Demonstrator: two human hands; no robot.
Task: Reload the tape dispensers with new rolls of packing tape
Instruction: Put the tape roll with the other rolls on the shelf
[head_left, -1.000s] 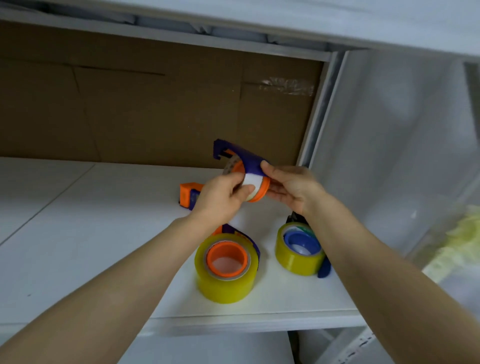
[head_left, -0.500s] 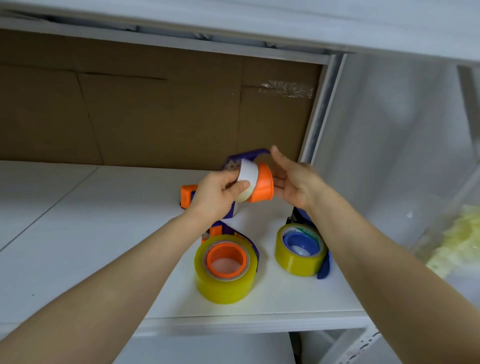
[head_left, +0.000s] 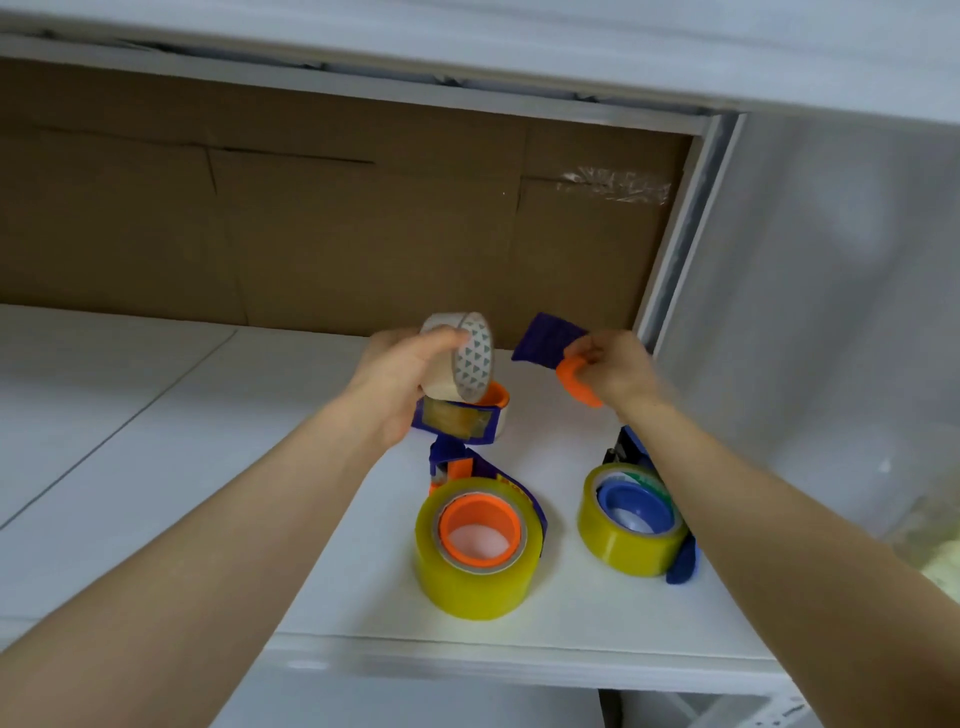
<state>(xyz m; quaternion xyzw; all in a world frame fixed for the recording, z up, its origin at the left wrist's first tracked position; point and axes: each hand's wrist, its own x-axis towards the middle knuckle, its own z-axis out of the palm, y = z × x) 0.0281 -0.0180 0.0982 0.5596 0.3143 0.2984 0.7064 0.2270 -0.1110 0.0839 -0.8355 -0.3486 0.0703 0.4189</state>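
Just above a white shelf (head_left: 156, 467) backed by brown cardboard (head_left: 337, 223), the left hand (head_left: 400, 379) grips a pale tape core (head_left: 470, 358); the right hand (head_left: 618, 369) holds a purple-and-orange dispenser (head_left: 548, 343); nearer, an orange-hubbed yellow roll (head_left: 467, 582) and a blue-hubbed yellow roll (head_left: 623, 545) rest on it.

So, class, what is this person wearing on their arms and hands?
Nothing visible. The left hand and right hand show no gloves, rings, watch or bracelets, and both forearms are bare, with no sleeves in view.
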